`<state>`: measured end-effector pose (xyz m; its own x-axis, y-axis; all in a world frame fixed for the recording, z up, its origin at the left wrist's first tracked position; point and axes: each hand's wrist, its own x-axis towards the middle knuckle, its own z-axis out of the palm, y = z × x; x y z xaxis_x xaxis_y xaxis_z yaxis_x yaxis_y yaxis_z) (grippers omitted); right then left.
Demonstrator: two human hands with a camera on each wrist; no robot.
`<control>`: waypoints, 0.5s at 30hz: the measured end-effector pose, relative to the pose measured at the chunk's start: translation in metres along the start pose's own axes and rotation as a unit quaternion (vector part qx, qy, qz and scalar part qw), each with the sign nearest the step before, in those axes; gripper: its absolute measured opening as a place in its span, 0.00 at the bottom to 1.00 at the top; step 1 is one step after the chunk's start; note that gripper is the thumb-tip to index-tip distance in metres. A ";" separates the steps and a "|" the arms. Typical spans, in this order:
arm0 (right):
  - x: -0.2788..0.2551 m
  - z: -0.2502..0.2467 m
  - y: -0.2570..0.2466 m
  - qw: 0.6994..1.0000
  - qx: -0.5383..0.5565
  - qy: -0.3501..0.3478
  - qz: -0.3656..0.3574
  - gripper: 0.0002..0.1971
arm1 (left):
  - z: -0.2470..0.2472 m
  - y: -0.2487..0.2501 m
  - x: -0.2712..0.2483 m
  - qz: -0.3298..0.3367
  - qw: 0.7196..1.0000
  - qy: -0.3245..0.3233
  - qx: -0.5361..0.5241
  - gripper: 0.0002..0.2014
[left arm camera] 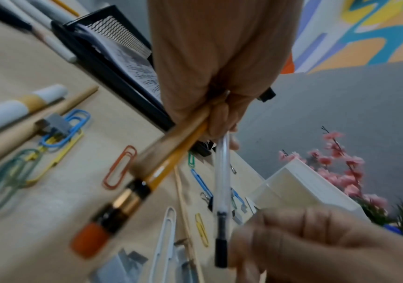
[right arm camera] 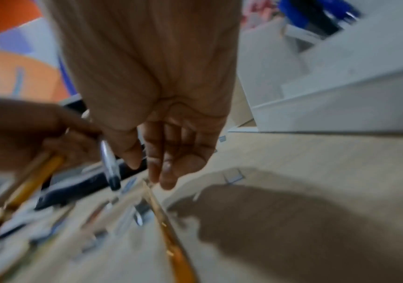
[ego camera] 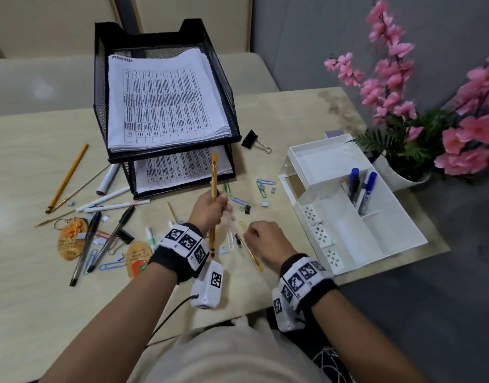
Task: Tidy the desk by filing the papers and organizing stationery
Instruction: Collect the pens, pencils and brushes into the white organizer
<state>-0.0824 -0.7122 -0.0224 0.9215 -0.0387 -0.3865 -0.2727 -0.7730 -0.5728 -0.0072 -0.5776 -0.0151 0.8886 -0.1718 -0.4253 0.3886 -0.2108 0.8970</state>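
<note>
My left hand (ego camera: 220, 203) grips a yellow pencil (ego camera: 214, 183) with an orange eraser end (left arm camera: 89, 241), and a clear pen (left arm camera: 221, 181) with a black tip hangs from the same fingers. My right hand (ego camera: 249, 230) hovers just right of it, low over the desk. Its fingertips (right arm camera: 165, 181) point down at the end of a thin orange-handled brush (right arm camera: 171, 239) that lies on the desk; I see no grip on it. The white organizer (ego camera: 345, 244) stands to the right with blue markers (ego camera: 366, 189) in it. A black two-tier paper tray (ego camera: 174, 154) holds printed sheets.
Pens (ego camera: 99, 239), pencils, paper clips (ego camera: 265, 185), binder clips (ego camera: 253, 139) and key tags (ego camera: 72, 239) lie scattered over the left and middle of the desk. A pot of pink flowers (ego camera: 403, 106) stands at the back right, beside the organizer. The desk's front edge is near my body.
</note>
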 end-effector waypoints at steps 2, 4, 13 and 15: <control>-0.005 0.010 0.004 0.994 -0.108 -0.021 0.002 0.06 | 0.001 0.001 0.000 0.024 0.999 -0.005 0.022 0.13; -0.009 0.017 0.006 0.990 -0.143 -0.016 0.004 0.05 | 0.003 0.002 -0.002 0.043 0.999 -0.016 0.023 0.13; -0.033 -0.044 0.009 0.979 0.130 0.152 0.045 0.04 | 0.033 0.041 -0.008 0.124 0.991 -0.053 0.007 0.15; -0.048 -0.080 0.017 0.954 0.185 0.233 0.028 0.03 | 0.054 0.060 -0.010 0.142 0.985 -0.095 -0.001 0.14</control>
<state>-0.1092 -0.7738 0.0440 0.9017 -0.4182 -0.1100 -0.3253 -0.4885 -0.8097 -0.0063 -0.6409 0.0369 0.9002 -0.4004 -0.1712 0.1308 -0.1264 0.9833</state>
